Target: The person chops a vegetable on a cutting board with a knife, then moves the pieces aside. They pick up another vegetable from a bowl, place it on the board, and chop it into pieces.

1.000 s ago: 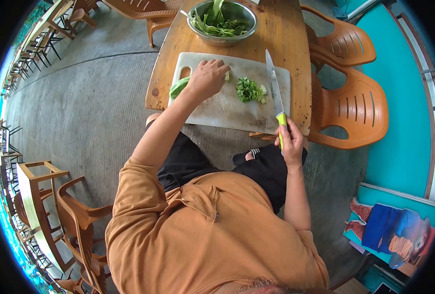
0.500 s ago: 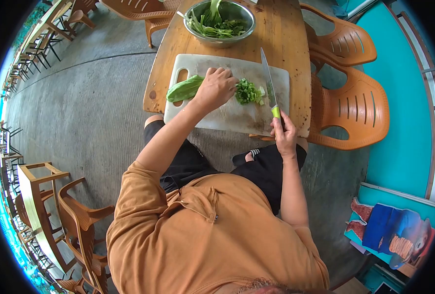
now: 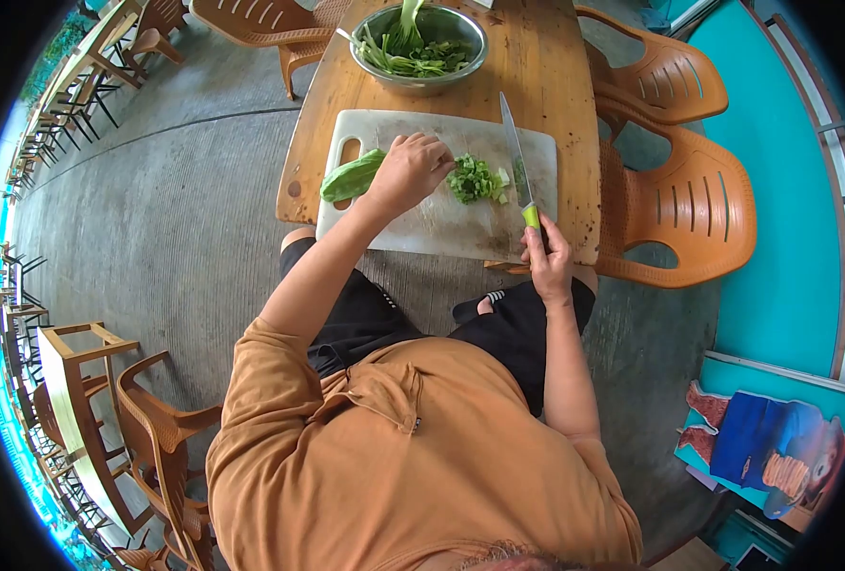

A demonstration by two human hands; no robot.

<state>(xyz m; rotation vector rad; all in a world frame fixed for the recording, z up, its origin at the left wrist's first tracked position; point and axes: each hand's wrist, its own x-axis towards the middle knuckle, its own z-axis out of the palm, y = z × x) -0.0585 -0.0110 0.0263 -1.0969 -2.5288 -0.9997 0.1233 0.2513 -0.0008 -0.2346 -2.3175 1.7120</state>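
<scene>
My right hand [image 3: 550, 263] is wrapped round the yellow-green and black handle of a knife [image 3: 516, 154]. Its blade points away from me, over the right part of a white cutting board [image 3: 422, 226]. Over the board's middle, my left hand [image 3: 410, 175] is closed, with its fingertips drawn together at the left edge of a pile of chopped greens [image 3: 473, 179]. Whatever the fingers may hold is hidden. Left of that hand lies a long leafy green vegetable [image 3: 352, 177], partly across the board's handle slot.
A metal bowl [image 3: 424, 84] of leafy greens stands beyond the board on the wooden table [image 3: 527, 57]. Orange plastic chairs [image 3: 684, 209] stand along the table's right side, and another chair [image 3: 270, 24] is at the far left.
The whole view has shifted slightly to the left. My left hand stays beside the chopped greens, its fingers slightly lower. The knife stays in my right hand, barely moved.
</scene>
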